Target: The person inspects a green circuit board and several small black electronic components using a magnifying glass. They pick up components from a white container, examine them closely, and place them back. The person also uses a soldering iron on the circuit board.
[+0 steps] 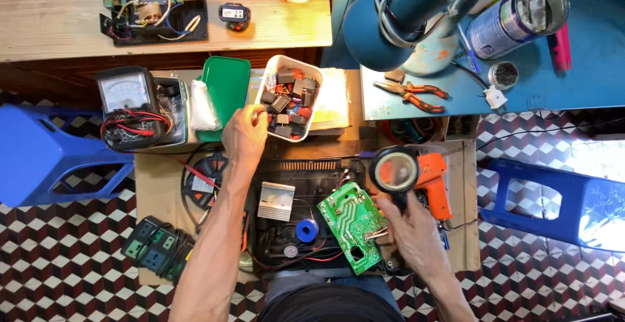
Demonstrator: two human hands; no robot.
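The left hand (pixel 244 134) reaches with loosely curled fingers into the white rectangular plastic tub of small dark and red components (pixel 290 97), nothing visibly picked yet, while the right hand (pixel 416 231) grips a black round magnifying glass (pixel 394 171) beside the green printed circuit board (pixel 351 224), unfinished by my judgement.

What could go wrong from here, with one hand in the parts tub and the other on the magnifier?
1. The left hand digs in the white tub, which sits near the box edge; a pull might tip it and spill the parts.
2. The right hand holds the magnifier and seems to pin the tilted green board; it may slip.
3. The orange soldering gun lies close to that hand; if hot, it could burn.
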